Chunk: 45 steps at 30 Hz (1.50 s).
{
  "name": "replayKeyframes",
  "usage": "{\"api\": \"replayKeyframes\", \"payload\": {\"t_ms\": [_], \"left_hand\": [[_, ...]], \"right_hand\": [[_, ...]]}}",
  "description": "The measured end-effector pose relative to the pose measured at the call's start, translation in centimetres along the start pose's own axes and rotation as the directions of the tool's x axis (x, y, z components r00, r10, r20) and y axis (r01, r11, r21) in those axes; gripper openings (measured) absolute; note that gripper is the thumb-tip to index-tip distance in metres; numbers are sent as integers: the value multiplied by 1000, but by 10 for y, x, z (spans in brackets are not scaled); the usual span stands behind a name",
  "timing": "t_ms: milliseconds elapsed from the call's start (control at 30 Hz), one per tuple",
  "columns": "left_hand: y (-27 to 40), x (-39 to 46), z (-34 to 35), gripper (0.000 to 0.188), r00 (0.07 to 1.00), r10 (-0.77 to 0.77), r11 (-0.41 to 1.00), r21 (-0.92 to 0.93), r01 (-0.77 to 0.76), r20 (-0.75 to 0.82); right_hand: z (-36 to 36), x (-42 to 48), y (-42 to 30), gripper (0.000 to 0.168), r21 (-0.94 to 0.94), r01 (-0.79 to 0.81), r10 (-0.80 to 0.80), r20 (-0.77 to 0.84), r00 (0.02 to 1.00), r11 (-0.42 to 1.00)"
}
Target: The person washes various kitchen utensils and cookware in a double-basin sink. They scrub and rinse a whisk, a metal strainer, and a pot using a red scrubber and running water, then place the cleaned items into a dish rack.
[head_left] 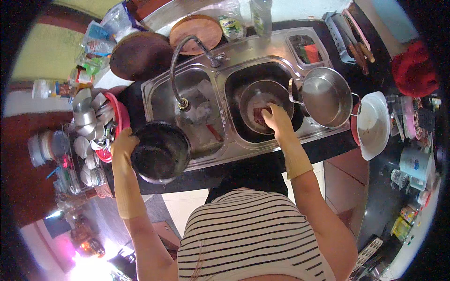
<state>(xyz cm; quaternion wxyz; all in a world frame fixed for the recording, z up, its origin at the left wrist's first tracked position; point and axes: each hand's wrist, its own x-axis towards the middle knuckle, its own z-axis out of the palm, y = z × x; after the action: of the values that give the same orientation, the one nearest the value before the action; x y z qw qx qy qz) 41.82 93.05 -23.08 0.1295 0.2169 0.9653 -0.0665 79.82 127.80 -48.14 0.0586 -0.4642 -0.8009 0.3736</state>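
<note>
My left hand (125,143) grips the rim of a dark round pot (161,151), which is tilted over the front left edge of the steel double sink (230,149). Inside the right basin, my right hand (276,117) reaches into a round metal bowl (248,105), its fingers on a dark red item (259,115) that they partly cover. Whether the item is a scrubber or something else, I cannot tell. Tan gloves or sleeves cover both hands and forearms. A flexible metal faucet (173,70) hangs over the left basin, where a red-handled utensil (214,132) lies.
A two-handled steel pot (327,98) stands at the sink's right, beside a white dish (373,126). A red basket (121,112) of metal dishes is at the left. Behind are a round wooden board (195,34), bottles (232,28), and knives in a rack (337,37).
</note>
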Motion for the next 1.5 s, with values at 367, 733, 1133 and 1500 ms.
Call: {"api": "replayKeyframes", "payload": {"t_ms": [367, 733, 1133, 1500], "left_hand": [[64, 79, 124, 38, 993, 93, 995, -44, -90, 71], [25, 63, 241, 32, 960, -188, 605, -746, 278, 206], [262, -24, 150, 50, 792, 582, 600, -560, -572, -184], [370, 44, 222, 42, 724, 572, 817, -190, -545, 386]], "right_hand": [[27, 26, -2, 56, -431, 54, 104, 334, 937, 901], [113, 60, 63, 65, -369, 494, -309, 458, 834, 787], [89, 42, 16, 55, -361, 173, -74, 273, 959, 917], [97, 34, 22, 57, -424, 156, -48, 256, 965, 892]]}}
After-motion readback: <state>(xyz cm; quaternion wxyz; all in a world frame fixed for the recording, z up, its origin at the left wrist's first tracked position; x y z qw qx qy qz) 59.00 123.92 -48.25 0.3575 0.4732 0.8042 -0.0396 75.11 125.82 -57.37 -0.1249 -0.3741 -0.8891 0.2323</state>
